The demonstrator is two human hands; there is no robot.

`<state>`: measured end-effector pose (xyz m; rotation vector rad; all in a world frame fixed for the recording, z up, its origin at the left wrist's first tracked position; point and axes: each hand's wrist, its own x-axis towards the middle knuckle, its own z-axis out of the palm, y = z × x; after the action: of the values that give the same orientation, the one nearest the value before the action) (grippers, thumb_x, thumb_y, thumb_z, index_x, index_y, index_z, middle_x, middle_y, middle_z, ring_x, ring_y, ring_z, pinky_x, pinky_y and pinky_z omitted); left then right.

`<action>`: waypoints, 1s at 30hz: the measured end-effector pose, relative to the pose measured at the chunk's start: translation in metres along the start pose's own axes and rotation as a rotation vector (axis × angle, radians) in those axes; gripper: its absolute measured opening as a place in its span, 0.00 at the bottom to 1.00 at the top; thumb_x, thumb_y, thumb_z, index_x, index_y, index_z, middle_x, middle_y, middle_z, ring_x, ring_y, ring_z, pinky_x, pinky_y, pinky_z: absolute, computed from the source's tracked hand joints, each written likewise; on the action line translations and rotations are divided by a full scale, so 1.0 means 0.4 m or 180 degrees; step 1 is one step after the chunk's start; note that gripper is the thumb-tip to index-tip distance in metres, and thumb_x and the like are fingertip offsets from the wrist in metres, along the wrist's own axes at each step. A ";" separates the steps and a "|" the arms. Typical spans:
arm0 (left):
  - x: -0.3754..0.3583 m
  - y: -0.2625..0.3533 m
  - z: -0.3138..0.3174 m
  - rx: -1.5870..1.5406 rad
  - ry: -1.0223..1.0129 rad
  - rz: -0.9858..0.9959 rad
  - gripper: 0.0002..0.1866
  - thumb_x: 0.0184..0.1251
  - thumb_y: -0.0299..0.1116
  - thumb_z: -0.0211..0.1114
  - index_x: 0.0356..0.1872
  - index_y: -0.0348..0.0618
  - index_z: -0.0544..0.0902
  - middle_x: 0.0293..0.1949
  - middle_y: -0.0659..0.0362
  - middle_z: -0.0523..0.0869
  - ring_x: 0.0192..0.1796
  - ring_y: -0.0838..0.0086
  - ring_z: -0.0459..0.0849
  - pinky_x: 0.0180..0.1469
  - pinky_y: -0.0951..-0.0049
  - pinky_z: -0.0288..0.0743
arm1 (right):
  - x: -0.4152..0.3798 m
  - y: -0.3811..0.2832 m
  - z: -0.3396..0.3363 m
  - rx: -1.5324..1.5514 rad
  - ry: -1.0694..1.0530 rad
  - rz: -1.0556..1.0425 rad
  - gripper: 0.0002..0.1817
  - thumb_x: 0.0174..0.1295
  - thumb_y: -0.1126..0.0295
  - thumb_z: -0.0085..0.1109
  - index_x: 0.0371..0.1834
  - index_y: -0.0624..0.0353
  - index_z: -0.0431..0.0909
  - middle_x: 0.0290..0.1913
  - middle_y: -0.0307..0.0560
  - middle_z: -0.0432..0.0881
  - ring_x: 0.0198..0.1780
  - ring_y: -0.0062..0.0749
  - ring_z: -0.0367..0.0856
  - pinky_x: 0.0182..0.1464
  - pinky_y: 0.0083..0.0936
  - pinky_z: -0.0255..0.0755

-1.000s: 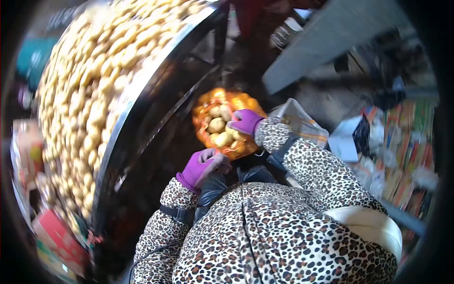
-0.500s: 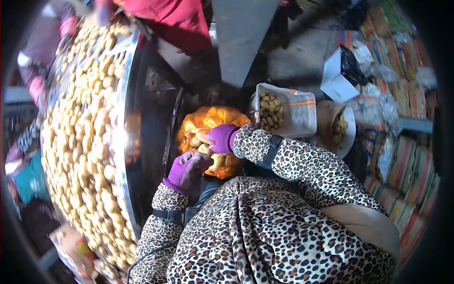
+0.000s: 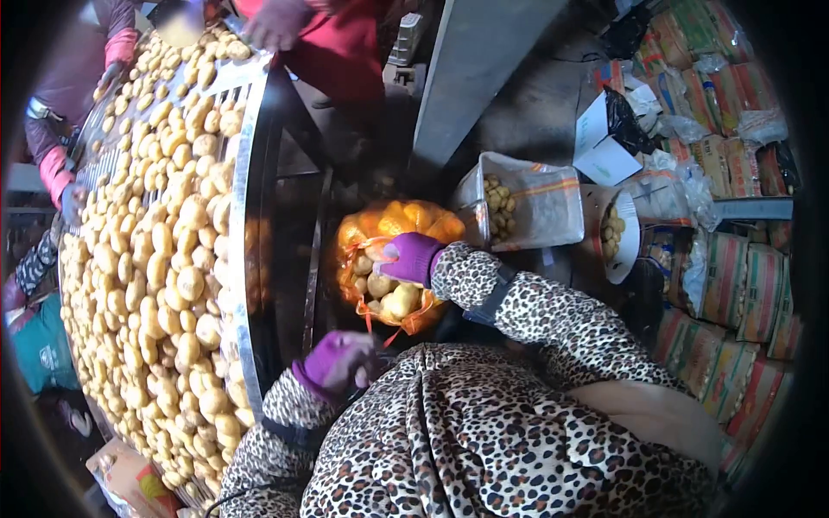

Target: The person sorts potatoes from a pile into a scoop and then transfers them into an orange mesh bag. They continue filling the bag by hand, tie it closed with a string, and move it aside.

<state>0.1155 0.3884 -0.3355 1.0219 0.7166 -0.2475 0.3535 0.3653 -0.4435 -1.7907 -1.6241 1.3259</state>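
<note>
An orange mesh bag (image 3: 399,217) filled with potatoes (image 3: 380,283) stands in front of me, its mouth open toward me. My right hand (image 3: 409,259), in a purple glove, is at the bag's far rim with its fingers closed on the mesh. Closer to my body, my left hand (image 3: 335,363), also gloved in purple, is curled closed just outside the near rim. A red drawstring (image 3: 393,336) runs from that rim toward its fingertips; the grip itself is blurred.
A metal-edged sorting table (image 3: 244,285) heaped with potatoes runs along the left. Co-workers' hands (image 3: 281,24) show at its far end and side. Right of the bag stand a crate (image 3: 553,207) and a white bucket (image 3: 623,259), both with potatoes. Stacked filled bags (image 3: 734,293) line the right.
My left hand has pulled back from the bag toward my body, and the red drawstring now shows. The bag's mouth is wider open. My right hand stays at the rim.
</note>
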 end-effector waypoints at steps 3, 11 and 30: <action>-0.076 -0.061 0.069 0.0091 0.0632 -0.0247 0.16 0.69 0.37 0.56 0.23 0.41 0.80 0.19 0.66 0.78 0.21 0.82 0.74 0.25 0.79 0.67 | -0.031 -0.050 0.016 -0.0156 0.0210 0.0108 0.22 0.53 0.49 0.64 0.26 0.60 0.79 0.25 0.56 0.79 0.29 0.49 0.80 0.33 0.39 0.71; -0.231 -0.128 0.326 0.0334 0.1749 -0.0122 0.17 0.68 0.39 0.61 0.27 0.34 0.81 0.19 0.64 0.77 0.25 0.84 0.71 0.27 0.72 0.65 | -0.194 -0.123 0.067 -0.0831 -0.1421 -0.0263 0.18 0.52 0.53 0.61 0.41 0.50 0.84 0.42 0.51 0.84 0.44 0.45 0.82 0.43 0.39 0.74; -0.074 0.088 0.221 0.1033 0.1715 0.0269 0.14 0.69 0.37 0.57 0.29 0.35 0.79 0.21 0.59 0.78 0.27 0.78 0.74 0.30 0.73 0.68 | -0.121 -0.023 0.007 0.0012 -0.0977 -0.0042 0.09 0.56 0.62 0.58 0.33 0.55 0.80 0.32 0.50 0.84 0.35 0.40 0.84 0.38 0.34 0.75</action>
<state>0.1488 0.3280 -0.2636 1.4493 1.1402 -0.0079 0.3518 0.3226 -0.4193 -1.6322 -1.7802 1.6621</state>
